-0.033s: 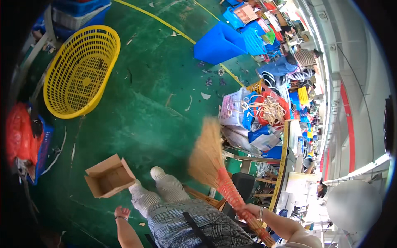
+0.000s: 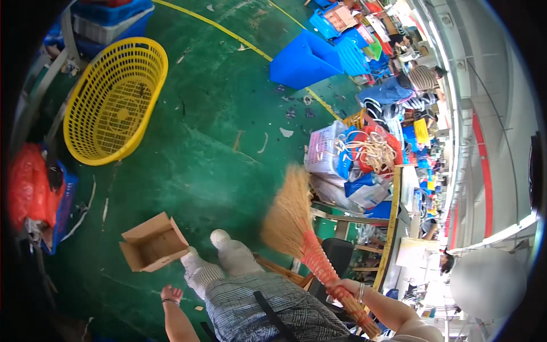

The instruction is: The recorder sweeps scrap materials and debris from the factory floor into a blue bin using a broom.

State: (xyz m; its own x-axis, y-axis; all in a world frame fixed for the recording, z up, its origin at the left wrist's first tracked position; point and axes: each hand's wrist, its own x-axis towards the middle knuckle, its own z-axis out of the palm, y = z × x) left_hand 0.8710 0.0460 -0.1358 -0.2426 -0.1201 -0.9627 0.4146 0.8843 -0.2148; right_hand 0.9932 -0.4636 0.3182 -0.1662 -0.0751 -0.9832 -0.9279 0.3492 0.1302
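Note:
My right hand (image 2: 345,288) is closed round the handle of a straw broom (image 2: 288,219), whose lower part is bound with red wrapping. The broom slants up and to the left, its bristles spread over the green floor right of my feet. My left hand (image 2: 172,294) hangs low at my left side, holding nothing, with its fingers loosely apart. Just above it on the floor stands an open cardboard box (image 2: 154,244), close by my left shoe.
A yellow basket (image 2: 122,114) stands far left, above a blue crate with red bags (image 2: 35,188). A blue bin (image 2: 305,60) stands far off. At the right are a packed white crate (image 2: 322,149), a yellow-edged table (image 2: 391,225) and a dark chair (image 2: 337,256). Scraps (image 2: 286,132) litter the floor.
The whole view has shifted very slightly. My right hand keeps hold of the broom, and its bristles have barely moved. My left hand still hangs by the box.

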